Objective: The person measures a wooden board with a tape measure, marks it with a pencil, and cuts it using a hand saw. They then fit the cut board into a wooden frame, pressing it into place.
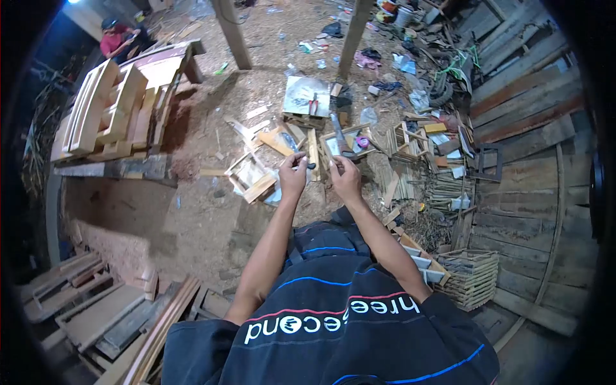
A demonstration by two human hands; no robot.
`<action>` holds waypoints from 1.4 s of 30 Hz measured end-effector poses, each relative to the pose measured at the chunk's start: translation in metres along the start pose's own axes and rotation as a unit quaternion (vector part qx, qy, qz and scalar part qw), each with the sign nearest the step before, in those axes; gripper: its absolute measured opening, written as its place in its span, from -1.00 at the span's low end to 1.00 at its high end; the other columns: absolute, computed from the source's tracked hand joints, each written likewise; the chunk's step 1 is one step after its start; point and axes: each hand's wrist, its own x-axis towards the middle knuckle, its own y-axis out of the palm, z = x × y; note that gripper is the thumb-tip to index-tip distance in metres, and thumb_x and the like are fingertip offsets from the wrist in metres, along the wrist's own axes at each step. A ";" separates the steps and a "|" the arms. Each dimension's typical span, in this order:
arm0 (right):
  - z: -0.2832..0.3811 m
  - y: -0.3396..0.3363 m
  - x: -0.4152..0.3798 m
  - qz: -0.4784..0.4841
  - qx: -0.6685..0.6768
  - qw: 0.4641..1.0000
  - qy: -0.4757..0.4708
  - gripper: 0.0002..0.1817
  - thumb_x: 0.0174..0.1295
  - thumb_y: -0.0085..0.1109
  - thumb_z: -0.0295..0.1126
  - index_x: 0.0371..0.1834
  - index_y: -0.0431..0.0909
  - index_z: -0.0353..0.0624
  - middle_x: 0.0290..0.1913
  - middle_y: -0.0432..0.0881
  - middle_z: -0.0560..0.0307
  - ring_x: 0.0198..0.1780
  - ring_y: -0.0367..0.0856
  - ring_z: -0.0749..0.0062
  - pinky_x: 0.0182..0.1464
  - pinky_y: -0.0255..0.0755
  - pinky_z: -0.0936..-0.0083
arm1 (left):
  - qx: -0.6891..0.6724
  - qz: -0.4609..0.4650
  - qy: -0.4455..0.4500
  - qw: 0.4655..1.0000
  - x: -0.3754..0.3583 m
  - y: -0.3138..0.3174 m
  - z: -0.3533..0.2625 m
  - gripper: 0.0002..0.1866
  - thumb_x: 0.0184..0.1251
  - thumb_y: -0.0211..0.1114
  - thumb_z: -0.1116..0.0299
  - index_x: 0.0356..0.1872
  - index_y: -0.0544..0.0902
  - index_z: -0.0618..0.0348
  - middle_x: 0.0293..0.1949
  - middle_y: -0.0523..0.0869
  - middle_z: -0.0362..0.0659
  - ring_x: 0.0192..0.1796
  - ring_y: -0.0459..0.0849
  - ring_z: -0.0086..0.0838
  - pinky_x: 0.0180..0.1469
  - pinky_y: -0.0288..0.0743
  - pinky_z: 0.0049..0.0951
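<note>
My left hand [293, 173] is raised in front of my body, its fingers pinched together; whatever is between them is too small to make out. Just to its right, my right hand [346, 178] has its fingers curled around the end of a thin wooden piece [326, 149], as far as I can tell. Between and beyond the hands lie a wooden strip [313, 154] and a hammer [341, 138]. A small wooden frame [250, 176] lies on the ground left of my left hand. Red-handled pliers [313, 104] rest on a low square board [296, 87].
A workbench [142, 168] with wooden box frames [96, 106] stands at the left. A person [119, 40] sits behind it. Two posts [232, 38] rise ahead. Stacked slats [467, 276] and a plank wall [520, 192] are at the right.
</note>
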 end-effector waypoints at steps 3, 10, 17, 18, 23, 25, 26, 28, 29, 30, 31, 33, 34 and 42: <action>-0.034 -0.019 0.029 -0.013 -0.012 1.000 -0.019 -0.72 0.31 0.27 -0.39 0.00 0.65 -0.32 -0.15 0.75 -0.11 -0.14 0.76 0.16 -0.07 0.59 0.33 | -0.027 0.026 -0.023 0.999 0.011 0.040 0.003 -0.78 0.42 0.32 0.40 -0.04 0.73 0.32 -0.26 0.80 -0.11 -0.20 0.73 -0.52 -0.09 0.59 -0.49; -0.143 -0.088 0.107 0.038 -0.025 0.999 -0.031 -0.75 0.36 0.26 -0.37 0.00 0.65 -0.28 -0.22 0.76 -0.06 -0.19 0.78 0.20 -0.11 0.60 0.37 | -0.001 -0.023 -0.040 0.999 0.042 0.189 0.058 -0.77 0.41 0.35 0.38 -0.07 0.74 0.35 -0.32 0.80 -0.11 -0.25 0.71 -0.55 -0.13 0.56 -0.50; -0.260 -0.166 0.177 0.133 -0.064 0.989 0.020 -0.78 0.34 0.21 -0.41 -0.01 0.64 -0.25 -0.18 0.73 -0.12 -0.15 0.72 -0.06 -0.07 0.57 0.17 | 0.025 -0.043 -0.146 0.988 0.033 0.331 0.097 -0.79 0.46 0.32 0.39 -0.02 0.73 0.28 -0.26 0.77 -0.17 -0.21 0.68 -0.53 -0.09 0.54 -0.48; -0.273 -0.171 0.181 0.146 -0.063 0.987 0.028 -0.78 0.34 0.21 -0.41 -0.01 0.64 -0.25 -0.18 0.73 -0.12 -0.15 0.72 -0.06 -0.07 0.57 0.17 | 0.009 -0.030 -0.182 0.983 0.029 0.340 0.098 -0.78 0.45 0.33 0.38 -0.02 0.72 0.29 -0.23 0.78 -0.16 -0.17 0.69 -0.53 -0.03 0.55 -0.48; -0.316 -0.173 0.196 0.143 -0.056 0.986 0.063 -0.77 0.34 0.22 -0.43 0.00 0.64 -0.28 -0.17 0.73 -0.11 -0.13 0.73 -0.02 -0.06 0.59 0.21 | 0.007 -0.044 -0.207 0.977 0.040 0.357 0.127 -0.80 0.47 0.28 0.44 -0.01 0.71 0.31 -0.26 0.77 -0.17 -0.21 0.68 -0.55 -0.09 0.55 -0.45; -0.328 -0.169 0.202 0.152 -0.064 0.985 0.054 -0.76 0.34 0.22 -0.43 0.01 0.63 -0.29 -0.16 0.73 -0.11 -0.13 0.74 -0.01 -0.07 0.59 0.22 | 0.016 -0.048 -0.214 0.975 0.051 0.358 0.125 -0.81 0.47 0.29 0.44 -0.02 0.71 0.31 -0.25 0.77 -0.16 -0.22 0.68 -0.56 -0.11 0.55 -0.45; -0.331 -0.163 0.207 0.162 -0.058 0.983 0.067 -0.75 0.34 0.22 -0.44 0.03 0.63 -0.30 -0.13 0.73 -0.12 -0.11 0.74 0.06 -0.06 0.60 0.26 | 0.025 -0.047 -0.215 0.975 0.060 0.357 0.122 -0.81 0.47 0.29 0.44 -0.03 0.71 0.31 -0.25 0.77 -0.15 -0.23 0.68 -0.56 -0.12 0.55 -0.44; -0.330 -0.145 0.221 0.178 -0.044 0.981 0.069 -0.74 0.34 0.22 -0.45 0.05 0.63 -0.31 -0.10 0.72 -0.13 -0.09 0.75 0.12 -0.06 0.62 0.31 | 0.069 -0.060 -0.166 0.982 0.077 0.352 0.136 -0.78 0.47 0.30 0.40 0.01 0.71 0.31 -0.23 0.79 -0.17 -0.19 0.72 -0.52 -0.07 0.57 -0.44; -0.328 -0.134 0.228 0.185 -0.051 0.979 0.067 -0.75 0.34 0.22 -0.45 0.04 0.64 -0.31 -0.12 0.73 -0.13 -0.11 0.75 0.12 -0.06 0.61 0.31 | 0.061 -0.055 -0.197 0.977 0.085 0.350 0.141 -0.77 0.47 0.30 0.40 0.01 0.71 0.31 -0.22 0.79 -0.17 -0.19 0.71 -0.53 -0.07 0.57 -0.45; -0.322 -0.125 0.234 0.192 -0.059 0.977 0.068 -0.76 0.35 0.22 -0.45 0.02 0.64 -0.30 -0.15 0.73 -0.13 -0.12 0.75 0.12 -0.07 0.60 0.31 | 0.051 -0.048 -0.230 0.971 0.093 0.347 0.140 -0.77 0.47 0.30 0.40 0.01 0.71 0.31 -0.22 0.79 -0.17 -0.20 0.70 -0.54 -0.08 0.57 -0.46; -0.309 -0.118 0.244 0.208 -0.036 0.975 0.075 -0.76 0.37 0.19 -0.42 0.05 0.63 -0.23 -0.13 0.73 -0.16 -0.12 0.73 -0.05 -0.09 0.59 0.20 | 0.083 -0.072 -0.175 0.978 0.101 0.346 0.142 -0.76 0.47 0.30 0.40 0.03 0.71 0.31 -0.23 0.79 -0.17 -0.20 0.69 -0.56 -0.10 0.56 -0.47; -0.310 -0.094 0.262 0.200 -0.045 0.979 0.016 -0.77 0.38 0.17 -0.42 0.04 0.63 -0.23 -0.13 0.73 -0.17 -0.12 0.73 -0.06 -0.09 0.59 0.19 | 0.081 -0.090 -0.175 0.977 0.125 0.338 0.131 -0.76 0.47 0.30 0.40 0.02 0.71 0.32 -0.23 0.79 -0.18 -0.21 0.68 -0.57 -0.11 0.56 -0.48; -0.303 -0.079 0.271 0.185 -0.046 0.981 -0.040 -0.77 0.39 0.16 -0.42 0.04 0.63 -0.24 -0.12 0.73 -0.17 -0.12 0.73 -0.07 -0.09 0.59 0.19 | 0.087 -0.102 -0.171 0.976 0.137 0.329 0.125 -0.76 0.46 0.30 0.41 0.02 0.71 0.33 -0.24 0.78 -0.19 -0.22 0.68 -0.58 -0.11 0.56 -0.49; -0.321 0.055 0.347 0.235 -0.049 0.966 -0.093 -0.81 0.32 0.19 -0.50 -0.04 0.63 -0.30 -0.12 0.67 -0.19 -0.06 0.64 -0.19 -0.01 0.53 0.13 | 0.086 -0.111 -0.188 0.972 0.249 0.253 0.194 -0.79 0.43 0.32 0.42 -0.04 0.72 0.32 -0.25 0.78 -0.14 -0.20 0.70 -0.55 -0.08 0.57 -0.49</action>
